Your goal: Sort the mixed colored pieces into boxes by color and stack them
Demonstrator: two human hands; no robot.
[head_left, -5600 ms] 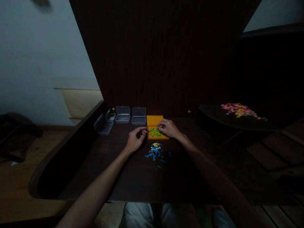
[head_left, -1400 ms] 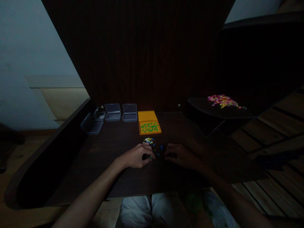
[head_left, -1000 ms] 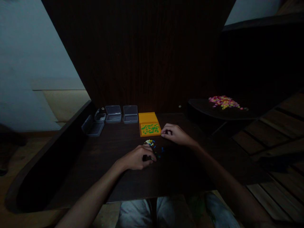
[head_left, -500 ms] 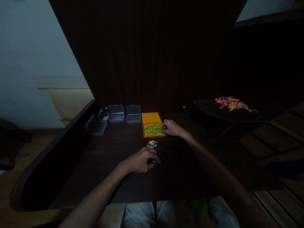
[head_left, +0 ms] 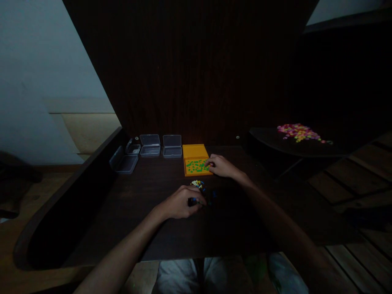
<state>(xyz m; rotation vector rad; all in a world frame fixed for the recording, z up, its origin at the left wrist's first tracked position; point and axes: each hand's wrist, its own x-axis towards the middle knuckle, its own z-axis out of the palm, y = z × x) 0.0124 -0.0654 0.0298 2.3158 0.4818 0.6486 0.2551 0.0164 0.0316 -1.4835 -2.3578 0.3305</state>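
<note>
A yellow open box (head_left: 194,150) stands on the dark table, with many small green pieces (head_left: 197,165) lying in its tray. My right hand (head_left: 221,165) is at the tray's right side, fingertips pinched over the green pieces; whatever they hold is too small to make out. Nearer to me, my left hand (head_left: 180,203) rests over the table with thumb and fingers curled together, and any piece between the tips is hidden. Just beyond its knuckles lies a small heap of yellow, white and blue pieces (head_left: 197,184). A few dark blue pieces (head_left: 214,194) are scattered to its right in shadow.
Several clear hinged plastic boxes (head_left: 172,152) stand with raised lids along the back left. A raised wooden side edge (head_left: 70,196) bounds the table on the left. On a curved shelf (head_left: 263,136) at the right sits a pile of pink and yellow pieces (head_left: 298,132).
My left hand has shifted slightly away from me, toward the small heap, and its fingers have moved. My right hand has stayed at the yellow box, its fingertips a little farther left.
</note>
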